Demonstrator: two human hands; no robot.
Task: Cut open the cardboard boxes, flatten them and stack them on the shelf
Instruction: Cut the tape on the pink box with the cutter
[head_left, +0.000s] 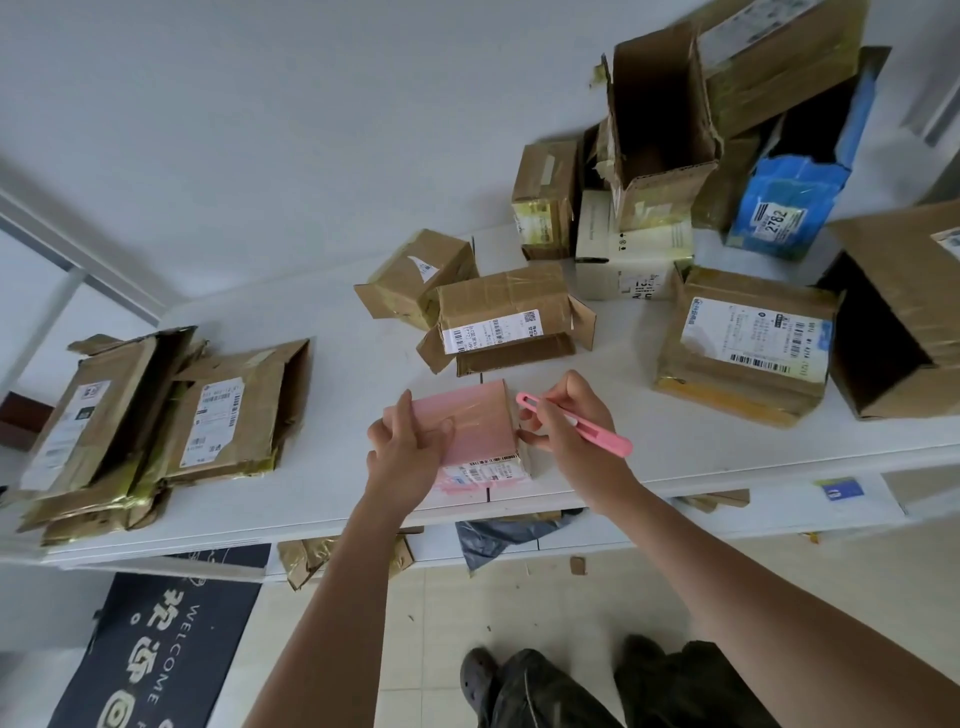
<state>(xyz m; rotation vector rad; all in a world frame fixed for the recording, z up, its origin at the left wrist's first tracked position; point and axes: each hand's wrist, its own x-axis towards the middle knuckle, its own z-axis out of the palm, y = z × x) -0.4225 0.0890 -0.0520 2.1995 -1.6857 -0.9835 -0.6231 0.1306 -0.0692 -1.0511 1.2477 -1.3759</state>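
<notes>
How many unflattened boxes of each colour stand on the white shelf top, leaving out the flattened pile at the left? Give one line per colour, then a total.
Brown boxes: 7
Pink box, steadied by the left hand: 1
White box: 1
Blue box: 1
Total: 10. The back heap overlaps, so the brown count is my best reading.

left hand (408, 457): fingers flat, pressing | right hand (569, 423): fingers pinching
</notes>
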